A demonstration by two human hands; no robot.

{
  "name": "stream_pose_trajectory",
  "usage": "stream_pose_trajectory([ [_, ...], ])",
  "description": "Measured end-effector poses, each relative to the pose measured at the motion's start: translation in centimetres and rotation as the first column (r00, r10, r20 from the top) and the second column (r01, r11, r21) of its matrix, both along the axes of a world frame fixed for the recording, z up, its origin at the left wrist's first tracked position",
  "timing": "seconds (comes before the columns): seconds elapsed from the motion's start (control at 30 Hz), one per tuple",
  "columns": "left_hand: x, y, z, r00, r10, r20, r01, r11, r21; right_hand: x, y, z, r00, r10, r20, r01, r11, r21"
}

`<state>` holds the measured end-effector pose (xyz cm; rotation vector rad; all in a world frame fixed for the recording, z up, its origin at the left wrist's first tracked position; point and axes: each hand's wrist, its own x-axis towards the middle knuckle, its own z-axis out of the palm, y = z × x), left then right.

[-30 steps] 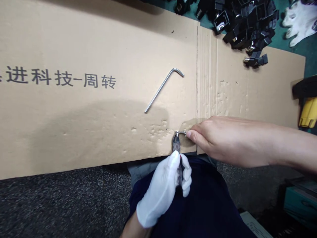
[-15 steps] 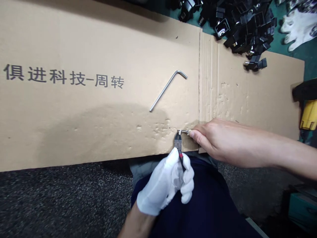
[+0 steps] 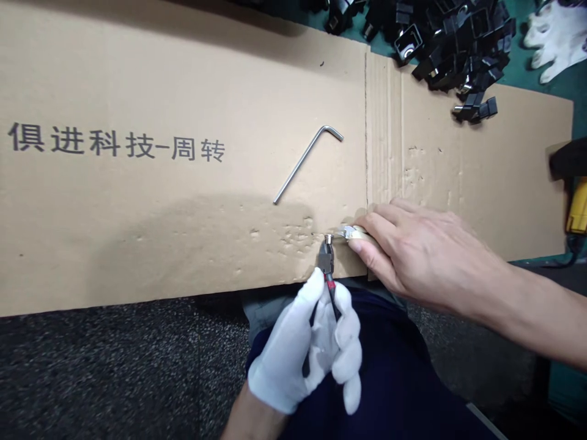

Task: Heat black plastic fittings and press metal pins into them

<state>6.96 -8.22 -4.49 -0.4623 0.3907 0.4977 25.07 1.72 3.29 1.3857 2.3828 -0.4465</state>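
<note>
Pliers (image 3: 326, 261) cross the near edge of cardboard (image 3: 137, 214), with room leftward.

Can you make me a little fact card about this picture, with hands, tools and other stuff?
Left hand: white-gloved, holding pliers
At pliers' tips: small metal piece
Right hand: bare, holding silver-ended object, exact kind unclear
Hex key: lying on cardboard sheet
Top right: heaped black parts, white glove

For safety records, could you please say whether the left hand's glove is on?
On: the white glove covers the left hand, fingers included.
</note>
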Motion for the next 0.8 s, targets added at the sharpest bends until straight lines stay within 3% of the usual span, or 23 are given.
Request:
stream_pose_trajectory([
  [0.17, -0.49, -0.11, 0.66, 0.990, 0.088, 0.107, -0.076, 0.991, -0.110, -0.07, -0.10, -0.73, 0.985, 0.141, 0.101, -0.149, 0.986, 0.070],
  [0.33, -0.73, -0.03, 0.65, 0.979, 0.123, 0.165, -0.102, 0.986, -0.128, 0.09, 0.25, -0.86, 0.963, 0.239, 0.128, -0.251, 0.963, 0.096],
  [0.8, -0.93, 0.26, 0.59, 0.950, 0.152, 0.273, -0.110, 0.980, -0.163, 0.09, 0.53, -1.09, 0.949, 0.288, 0.130, -0.306, 0.942, 0.139],
])
